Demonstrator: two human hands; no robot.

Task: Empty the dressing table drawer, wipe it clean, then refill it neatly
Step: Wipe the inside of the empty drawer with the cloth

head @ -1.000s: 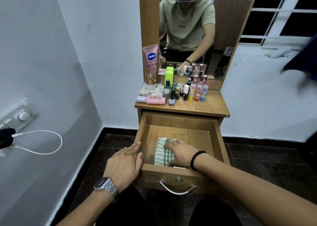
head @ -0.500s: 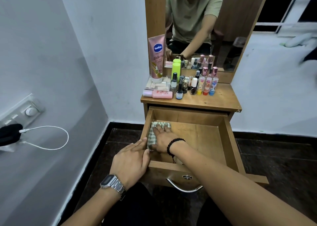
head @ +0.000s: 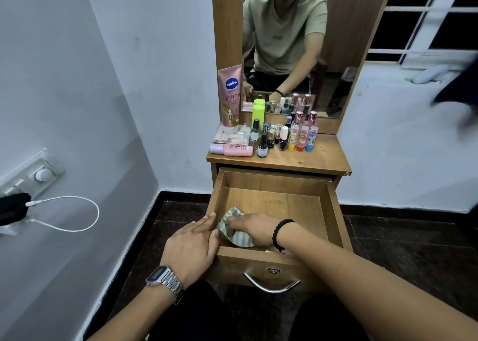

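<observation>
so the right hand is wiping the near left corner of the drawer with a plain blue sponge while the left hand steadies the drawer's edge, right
Not quite: the head view shows the right hand wiping with a green-and-white striped cloth, not a blue sponge. The rest holds: near left corner of the drawer, left hand on its edge.

right hand (head: 254,229) seemingly pressing cloth (head: 239,237), drawer (head: 336,211)

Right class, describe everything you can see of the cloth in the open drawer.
The cloth is pale with thin green stripes and looks like soft woven fabric. It lies crumpled in the front left corner of the wooden drawer, on its floor, one edge turned up near the left wall. The right hand presses on it with fingers spread flat, covering its middle. The left hand rests on the drawer's left front corner beside it; whether it touches the cloth is unclear.
</observation>
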